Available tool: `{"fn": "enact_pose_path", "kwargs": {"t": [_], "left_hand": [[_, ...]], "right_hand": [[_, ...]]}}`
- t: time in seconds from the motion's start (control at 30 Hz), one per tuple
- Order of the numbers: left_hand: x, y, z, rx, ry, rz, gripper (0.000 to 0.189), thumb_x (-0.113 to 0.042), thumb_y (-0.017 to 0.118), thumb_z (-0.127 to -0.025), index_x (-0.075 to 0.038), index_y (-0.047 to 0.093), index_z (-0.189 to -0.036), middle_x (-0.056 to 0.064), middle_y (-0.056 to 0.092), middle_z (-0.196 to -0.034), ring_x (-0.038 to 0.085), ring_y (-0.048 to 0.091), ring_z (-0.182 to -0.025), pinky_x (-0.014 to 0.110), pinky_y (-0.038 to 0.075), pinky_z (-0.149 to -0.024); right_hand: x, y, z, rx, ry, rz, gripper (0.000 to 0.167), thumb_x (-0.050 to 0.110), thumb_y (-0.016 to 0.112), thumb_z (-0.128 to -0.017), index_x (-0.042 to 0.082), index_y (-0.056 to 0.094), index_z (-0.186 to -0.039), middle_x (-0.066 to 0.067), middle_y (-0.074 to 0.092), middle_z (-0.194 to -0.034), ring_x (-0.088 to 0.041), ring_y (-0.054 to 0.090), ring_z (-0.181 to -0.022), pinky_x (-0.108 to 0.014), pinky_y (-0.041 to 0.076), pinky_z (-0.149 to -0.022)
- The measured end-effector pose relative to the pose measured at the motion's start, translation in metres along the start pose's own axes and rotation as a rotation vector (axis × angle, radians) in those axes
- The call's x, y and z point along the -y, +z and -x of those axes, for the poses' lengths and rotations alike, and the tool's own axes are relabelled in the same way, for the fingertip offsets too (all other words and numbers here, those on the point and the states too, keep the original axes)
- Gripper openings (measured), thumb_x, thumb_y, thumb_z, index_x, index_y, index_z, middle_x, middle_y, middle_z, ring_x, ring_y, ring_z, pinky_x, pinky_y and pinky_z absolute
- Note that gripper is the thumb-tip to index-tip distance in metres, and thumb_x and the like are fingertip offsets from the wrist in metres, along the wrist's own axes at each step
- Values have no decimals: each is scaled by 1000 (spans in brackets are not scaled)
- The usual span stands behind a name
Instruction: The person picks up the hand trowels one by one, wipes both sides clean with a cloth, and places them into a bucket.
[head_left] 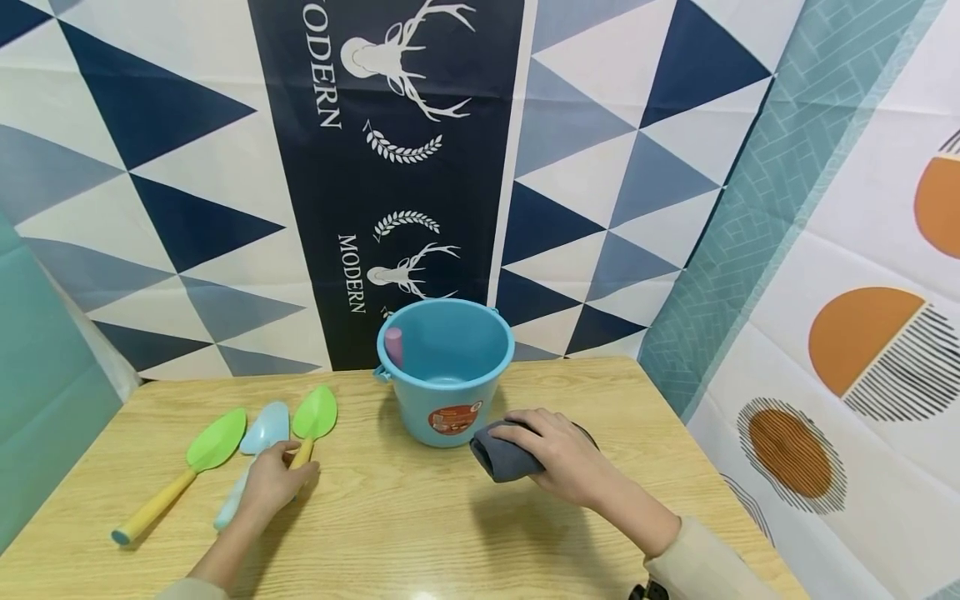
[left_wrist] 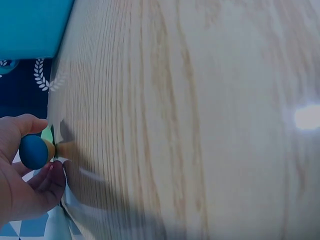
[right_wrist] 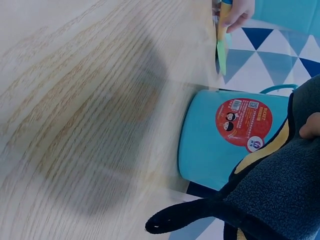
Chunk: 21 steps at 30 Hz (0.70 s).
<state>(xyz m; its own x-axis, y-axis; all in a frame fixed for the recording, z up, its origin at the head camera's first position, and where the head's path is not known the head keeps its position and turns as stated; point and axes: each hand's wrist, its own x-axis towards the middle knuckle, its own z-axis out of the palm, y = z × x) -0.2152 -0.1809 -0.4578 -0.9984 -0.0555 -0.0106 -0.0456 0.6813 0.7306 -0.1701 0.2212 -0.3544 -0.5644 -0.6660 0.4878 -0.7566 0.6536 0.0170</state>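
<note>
My left hand (head_left: 276,479) grips the yellow handle of the small green trowel (head_left: 316,412), thumb on one side and fingers on the other. In the left wrist view, the handle's blue end (left_wrist: 34,152) shows between thumb and fingers. Under that hand lies a light-blue shovel (head_left: 267,427), partly hidden. A larger green trowel (head_left: 217,439) with a yellow handle lies left of it. My right hand (head_left: 558,457) holds a folded dark grey cloth (head_left: 504,457) above the table, just right of the blue bucket (head_left: 450,375). The cloth's loop (right_wrist: 180,216) hangs down in the right wrist view.
The bucket stands upright near the back edge of the wooden table (head_left: 390,525), with a pink rod-like thing (head_left: 393,346) inside. Its handle is at the left side. Patterned cloth walls (head_left: 420,192) rise behind and on both sides.
</note>
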Motion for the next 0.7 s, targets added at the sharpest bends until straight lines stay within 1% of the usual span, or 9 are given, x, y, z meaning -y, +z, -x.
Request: {"fn": "enact_pose_path", "kwargs": {"t": [0.03,0.1,0.23,0.33,0.47,0.7], "left_hand": [[0,0,-1,3,-5,3,55,-20,65,-84,13,47,-124,29,60,-100,25,61,-76,27,47,-55],[-1,1,-2,9,-13,-2,54,-21,64,-84,13,48,-124,28,60,-99,24,60,-76,27,46,-56],[-3,2,-3,15,-28,-29,54,-22,63,-85,12,48,-124,31,59,-105,30,61,-85,32,49,-63],[-6,2,-4,23,-49,-39,51,-17,60,-84,12,46,-125,33,57,-110,33,60,-89,35,50,-64],[-8,1,-4,30,-65,-47,49,-9,55,-84,12,44,-127,34,55,-113,32,58,-87,31,47,-61],[-7,3,-4,11,-52,-35,49,-7,53,-83,14,44,-126,36,54,-112,29,57,-82,28,44,-58]], "right_hand": [[0,0,0,1,1,1,61,12,81,-70,23,56,-125,-9,59,-119,-26,58,-106,-42,52,-79],[0,1,-1,1,4,2,62,12,81,-70,24,56,-125,-8,59,-119,-26,58,-105,-42,52,-79],[0,2,-1,5,1,5,62,11,81,-70,23,56,-125,-9,59,-119,-26,58,-105,-42,52,-79],[0,2,-1,6,1,6,62,10,81,-69,23,56,-125,-9,59,-119,-26,58,-105,-42,52,-79],[0,0,-2,-4,8,16,61,10,81,-69,23,57,-124,-8,59,-119,-26,59,-106,-42,52,-78],[-1,-3,-2,-14,2,27,62,10,82,-68,22,57,-123,-10,60,-118,-26,59,-104,-42,52,-76]]}}
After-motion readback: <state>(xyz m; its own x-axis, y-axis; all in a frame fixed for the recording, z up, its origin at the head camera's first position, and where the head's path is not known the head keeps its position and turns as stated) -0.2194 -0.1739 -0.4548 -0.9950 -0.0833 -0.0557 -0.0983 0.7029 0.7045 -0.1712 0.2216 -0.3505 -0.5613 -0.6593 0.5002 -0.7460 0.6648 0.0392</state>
